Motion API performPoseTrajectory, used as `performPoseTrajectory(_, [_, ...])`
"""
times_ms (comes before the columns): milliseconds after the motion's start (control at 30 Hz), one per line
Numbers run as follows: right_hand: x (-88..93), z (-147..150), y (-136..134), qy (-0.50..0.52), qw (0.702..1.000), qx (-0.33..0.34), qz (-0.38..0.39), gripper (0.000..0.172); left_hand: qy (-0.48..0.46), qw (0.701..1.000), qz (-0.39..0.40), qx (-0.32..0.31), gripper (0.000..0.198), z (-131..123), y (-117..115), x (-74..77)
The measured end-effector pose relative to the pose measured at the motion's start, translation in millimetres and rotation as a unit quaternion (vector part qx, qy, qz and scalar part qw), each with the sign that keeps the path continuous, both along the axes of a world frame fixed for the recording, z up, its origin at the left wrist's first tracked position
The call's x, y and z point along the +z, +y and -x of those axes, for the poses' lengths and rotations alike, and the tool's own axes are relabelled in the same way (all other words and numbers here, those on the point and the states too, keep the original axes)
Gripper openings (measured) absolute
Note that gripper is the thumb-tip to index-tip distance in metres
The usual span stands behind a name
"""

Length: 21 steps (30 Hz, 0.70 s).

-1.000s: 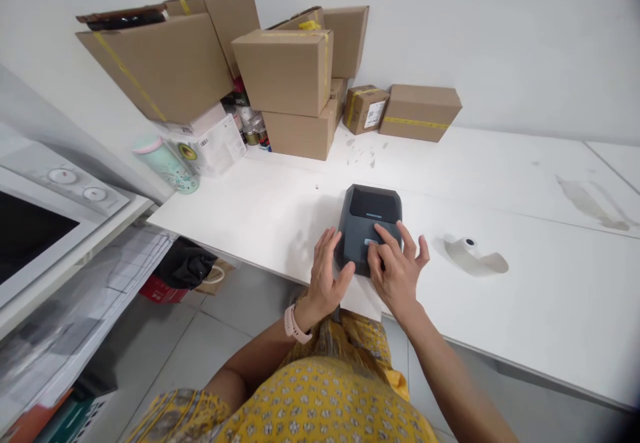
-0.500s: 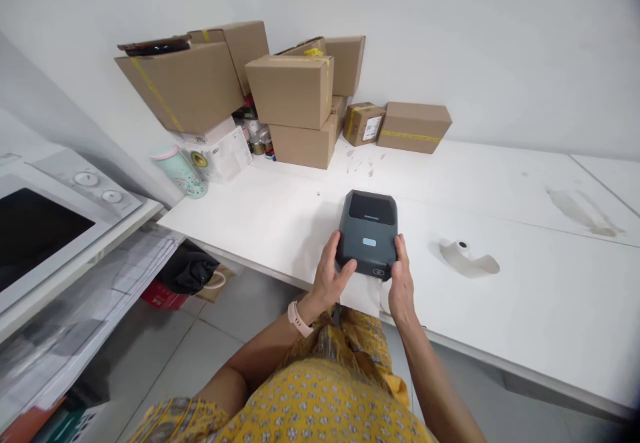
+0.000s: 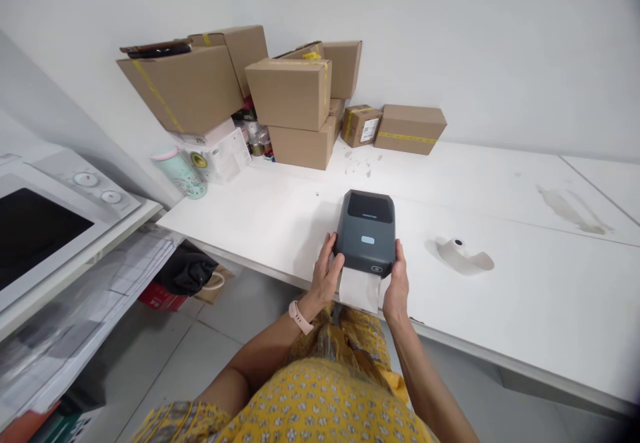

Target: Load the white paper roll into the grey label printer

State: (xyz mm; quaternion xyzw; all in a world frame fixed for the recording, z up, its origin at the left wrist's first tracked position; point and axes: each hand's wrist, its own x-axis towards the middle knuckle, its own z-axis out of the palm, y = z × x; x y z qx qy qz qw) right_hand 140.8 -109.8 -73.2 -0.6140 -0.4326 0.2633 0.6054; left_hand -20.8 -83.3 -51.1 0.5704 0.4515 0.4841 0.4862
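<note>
A dark grey label printer (image 3: 366,253) sits on the white table near its front edge, with a dark window on top and a small pale patch on the lid. White paper (image 3: 359,291) sticks out of its front, towards me. My left hand (image 3: 326,277) grips the printer's left side near the front corner, thumb by the front edge. On the opposite side, my right hand (image 3: 397,286) holds the front right corner with its fingers along the side. A small paper roll (image 3: 460,256), partly unwound, lies on the table to the right.
Stacked cardboard boxes (image 3: 287,99) stand at the back left, and a long carton (image 3: 410,131) sits against the wall. A mint tumbler (image 3: 184,176) is at the table's left end. Beside the table, a microwave (image 3: 55,209) rests on a shelf.
My left thumb has slid off the printer's front top towards its left corner. More of the paper at the front shows now. The view has shifted slightly.
</note>
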Motion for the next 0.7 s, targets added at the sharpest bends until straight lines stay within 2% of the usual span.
performPoseTrajectory(133, [2.6,-2.6,-0.4,0.001,1.0,0.005,-0.007,0.067,-0.001,1.0,-0.008,0.01,0.061,1.3,3.0,2.7])
performPoseTrajectory(233, [17.8,-8.9,7.4,-0.05,0.998,0.005,-0.033,0.065,0.015,0.999,-0.041,0.013,0.059,2.5,13.4,17.0])
performPoseTrajectory(367, [66.4,-24.1,44.0,-0.17,0.978,0.024,-0.115,0.065,-0.028,0.994,-0.104,-0.027,0.058,0.7,43.4,51.0])
performPoseTrajectory(433, [95.3,-31.0,71.0,-0.232,0.959,0.018,-0.161,0.064,-0.041,0.993,-0.112,-0.024,0.057,-1.2,59.9,60.7])
performPoseTrajectory(467, [108.3,-34.0,85.0,-0.255,0.95,0.01,-0.18,0.063,-0.038,0.993,-0.109,-0.01,0.057,-1.9,67.0,60.8])
performPoseTrajectory(500, [119.7,-36.7,98.8,-0.271,0.943,0.003,-0.194,0.062,-0.031,0.994,-0.101,0.007,0.056,-2.4,73.0,57.2])
performPoseTrajectory(567, [136.6,-42.3,125.6,-0.287,0.936,-0.012,-0.205,0.06,-0.013,0.997,-0.064,0.032,0.054,-2.5,81.6,41.1])
performPoseTrajectory(700, [150.3,-58.6,178.8,-0.296,0.941,-0.032,-0.163,0.062,0.024,0.998,0.028,0.041,0.053,-2.1,87.5,-0.7])
